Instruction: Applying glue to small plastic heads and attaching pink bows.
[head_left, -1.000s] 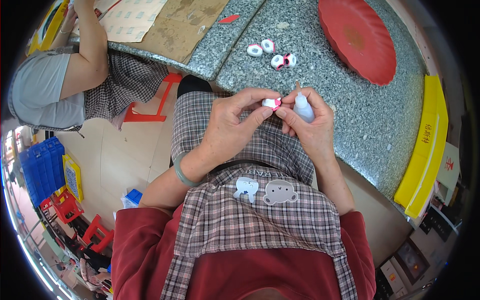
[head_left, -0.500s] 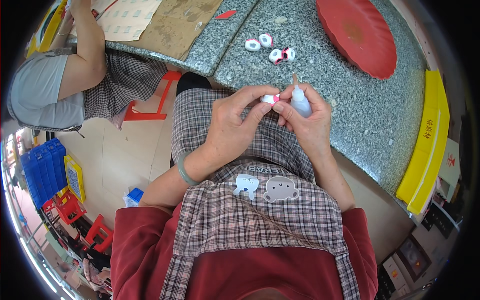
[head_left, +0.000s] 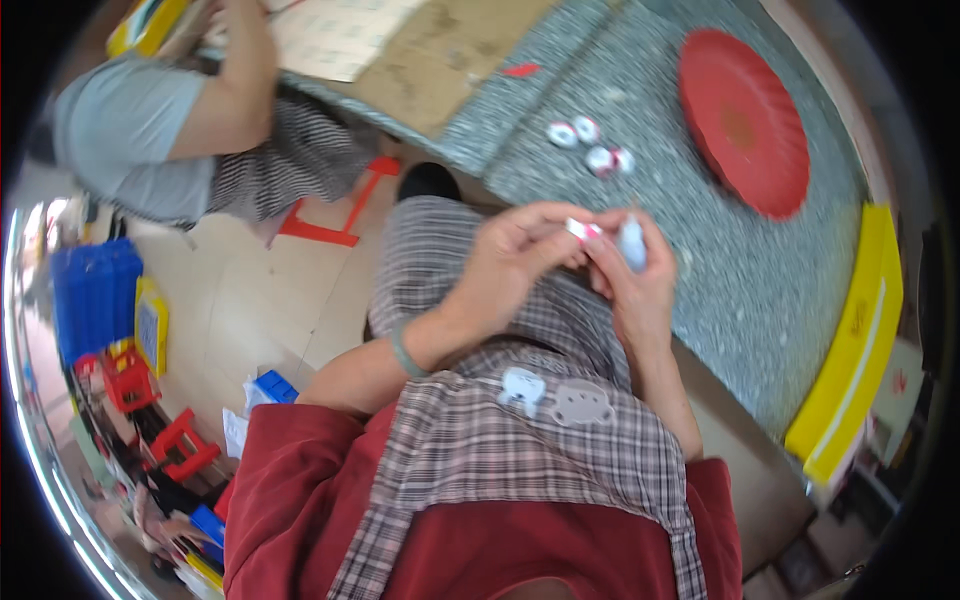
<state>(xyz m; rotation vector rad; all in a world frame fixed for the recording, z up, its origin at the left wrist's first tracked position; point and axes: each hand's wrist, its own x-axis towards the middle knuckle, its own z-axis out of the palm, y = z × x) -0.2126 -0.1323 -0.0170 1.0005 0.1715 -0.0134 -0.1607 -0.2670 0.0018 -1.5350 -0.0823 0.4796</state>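
My left hand [head_left: 503,265] pinches a small white piece with pink edging [head_left: 582,230] between thumb and fingertips, above my lap at the counter's front edge. The fingertips of my right hand [head_left: 638,292] meet it from the other side. Tucked in that same right hand stands a small translucent squeeze bottle [head_left: 632,246], its narrow tip pointing up. Motion blur hides the piece's finer details. Beyond my hands, several similar white pieces [head_left: 562,134] with dark centres and some pink edging lie grouped on the speckled stone counter [head_left: 640,90].
A red scalloped tray [head_left: 712,150] rests on the counter to the right, near a yellow strip [head_left: 850,340] along its edge. At the left, a person in a grey shirt [head_left: 130,120] works by brown board [head_left: 440,75]. A red stool [head_left: 335,225] stands between us.
The whole view has shifted and tilted, so the counter and my hands appear further right and lower, with blur. Both hands keep their hold on the piece and the bottle.
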